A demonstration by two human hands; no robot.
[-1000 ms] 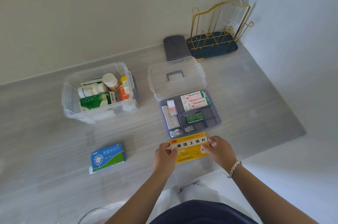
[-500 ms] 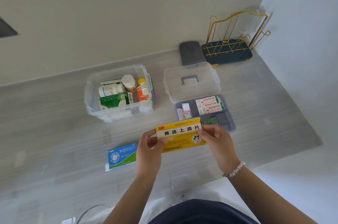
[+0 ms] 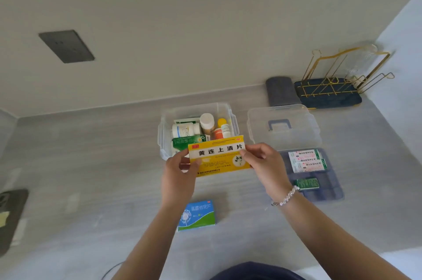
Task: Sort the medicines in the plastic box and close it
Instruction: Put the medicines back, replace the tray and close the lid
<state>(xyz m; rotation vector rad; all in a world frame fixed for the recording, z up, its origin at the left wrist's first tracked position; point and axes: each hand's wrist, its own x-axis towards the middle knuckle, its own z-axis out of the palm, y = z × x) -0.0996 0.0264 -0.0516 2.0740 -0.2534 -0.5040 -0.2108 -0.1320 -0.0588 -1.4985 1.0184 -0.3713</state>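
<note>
I hold a flat yellow medicine box (image 3: 218, 156) between both hands, just in front of the clear plastic box (image 3: 165, 124). My left hand (image 3: 179, 173) grips its left end and my right hand (image 3: 266, 164) its right end. The plastic box holds several bottles and a green carton (image 3: 188, 142). To the right lies the clear lid (image 3: 283, 126) with a grey handle, and nearer me the grey divided tray (image 3: 335, 190) with white-green packets (image 3: 307, 161) and a small green pack (image 3: 307, 183). A blue-green carton (image 3: 197, 214) lies on the counter below my left wrist.
A grey folded cloth (image 3: 280, 91) and a gold wire rack on a dark blue base (image 3: 328, 94) stand at the back right by the wall. A dark mat (image 3: 11, 215) lies at the left edge. A dark wall plate (image 3: 66, 45) is on the wall.
Both hands have lifted the yellow box off the counter and carried it left, from in front of the grey tray to the front of the plastic box. My view has shifted left.
</note>
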